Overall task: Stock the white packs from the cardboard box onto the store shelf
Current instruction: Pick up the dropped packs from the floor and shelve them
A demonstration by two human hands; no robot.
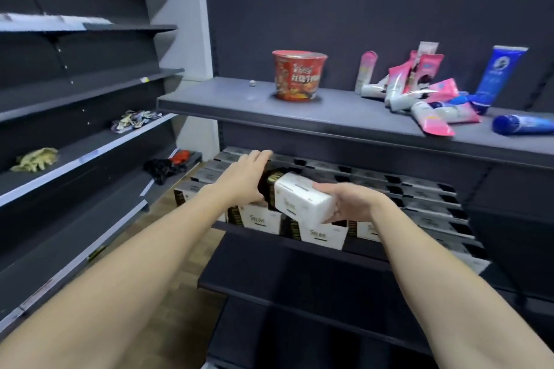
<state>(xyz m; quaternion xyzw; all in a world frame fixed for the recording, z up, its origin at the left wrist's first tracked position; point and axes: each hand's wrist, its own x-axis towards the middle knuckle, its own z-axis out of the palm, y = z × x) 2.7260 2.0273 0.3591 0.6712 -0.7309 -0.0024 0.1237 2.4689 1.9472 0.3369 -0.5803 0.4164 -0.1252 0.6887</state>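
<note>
A white pack with a black and gold end [299, 199] is held between both hands just above the rows of matching packs [322, 234] on the second shelf [338, 253]. My left hand [244, 178] rests with straight fingers against the pack's dark left end. My right hand [349, 202] grips its right end from below, thumb on top. The stocked packs fill the shelf from its front edge back under the upper shelf. No cardboard box shows in this view.
The upper shelf [209, 99] carries a red noodle cup [296, 75] and a heap of pink, white and blue tubes [434, 99]. Dark shelving on the left holds gloves [36, 159], a crumpled wrapper pile [135, 120] and black and red items [168, 166]. Lower shelves are below.
</note>
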